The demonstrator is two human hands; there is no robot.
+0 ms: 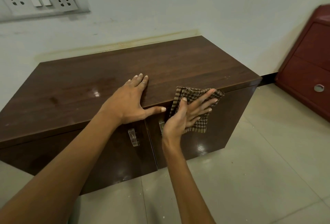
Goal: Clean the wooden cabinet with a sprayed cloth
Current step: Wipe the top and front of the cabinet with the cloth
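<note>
Right hand (pixel 187 114) spread, pressing checked woven cloth (pixel 194 109) on glossy (dark) wooden cabinet (pixel 178 66) door; left hand (pixel 132 100) flat.

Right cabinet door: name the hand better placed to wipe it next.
Right. The right hand already presses the checked cloth flat against the right door, while the left hand lies bare on the cabinet top.

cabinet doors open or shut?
Shut. Both front doors of the dark brown wooden cabinet sit flush, with only a thin seam between them.
</note>
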